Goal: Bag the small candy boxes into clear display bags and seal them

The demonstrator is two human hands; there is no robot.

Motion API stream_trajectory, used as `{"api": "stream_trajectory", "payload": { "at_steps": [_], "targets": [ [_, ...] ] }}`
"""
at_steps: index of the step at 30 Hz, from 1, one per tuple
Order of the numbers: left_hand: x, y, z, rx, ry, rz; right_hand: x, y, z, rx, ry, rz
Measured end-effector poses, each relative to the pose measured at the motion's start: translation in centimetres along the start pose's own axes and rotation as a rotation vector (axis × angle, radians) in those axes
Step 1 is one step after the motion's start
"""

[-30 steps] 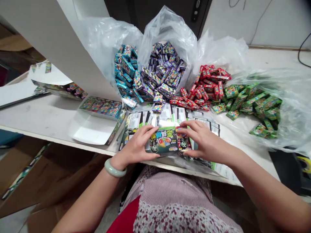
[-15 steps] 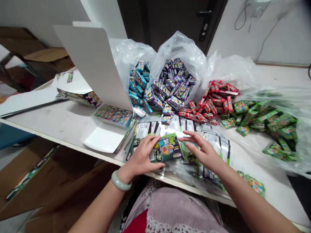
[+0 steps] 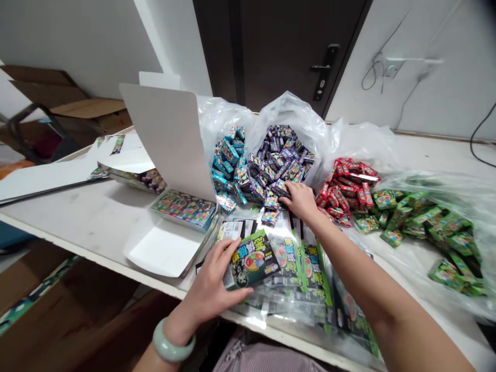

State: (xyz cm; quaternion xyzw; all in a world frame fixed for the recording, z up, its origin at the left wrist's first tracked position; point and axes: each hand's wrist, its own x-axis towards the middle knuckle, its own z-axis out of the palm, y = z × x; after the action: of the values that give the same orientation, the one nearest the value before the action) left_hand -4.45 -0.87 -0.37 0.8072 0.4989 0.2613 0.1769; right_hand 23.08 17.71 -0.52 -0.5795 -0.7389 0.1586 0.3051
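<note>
My left hand [image 3: 211, 281], with a pale green bangle [image 3: 172, 343] on its wrist, grips a dark printed packet [image 3: 253, 261] with bright lettering, thumb below and fingers above. My right hand [image 3: 300, 200] reaches forward to the front of a heap of small purple boxes [image 3: 281, 160]. Its fingertips and thumb close on one small purple box [image 3: 279, 187] there. Below the hands, more dark-and-green packets [image 3: 313, 266] lie spread out in clear plastic.
Small blue boxes [image 3: 228, 157] lie left of the purple ones; red boxes [image 3: 341, 194] and green boxes [image 3: 422, 219] lie to the right, in clear bags. An open display carton [image 3: 165, 256] with filled compartments stands at left. Cardboard boxes [image 3: 93, 116] sit beyond the table.
My right hand has moved from beside the held packet forward to the purple boxes. My left hand keeps the packet, now slightly more tilted. The camera view has tipped upward.
</note>
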Motion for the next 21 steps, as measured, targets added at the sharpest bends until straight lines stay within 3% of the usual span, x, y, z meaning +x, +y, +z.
{"api": "stream_trajectory", "payload": {
  "at_steps": [3,6,10,18,21],
  "targets": [
    [-0.3,-0.3,-0.1,0.012,0.005,0.005,1.0,0.7,1.0,0.035,0.0,0.014],
    [-0.3,-0.7,-0.4,0.023,0.008,-0.005,0.1,1.1,0.7,0.144,0.004,0.04],
    [0.0,-0.9,-0.6,0.027,0.018,0.002,-2.8,1.1,-0.7,0.36,0.024,0.135],
    [0.1,-0.1,0.1,0.041,0.009,0.057,-10.2,-0.4,-4.2,0.836,-0.171,0.364],
    [0.2,0.3,0.7,0.077,0.006,0.098,-12.0,-1.3,-5.3,0.979,-0.162,0.363]
  ]
}}
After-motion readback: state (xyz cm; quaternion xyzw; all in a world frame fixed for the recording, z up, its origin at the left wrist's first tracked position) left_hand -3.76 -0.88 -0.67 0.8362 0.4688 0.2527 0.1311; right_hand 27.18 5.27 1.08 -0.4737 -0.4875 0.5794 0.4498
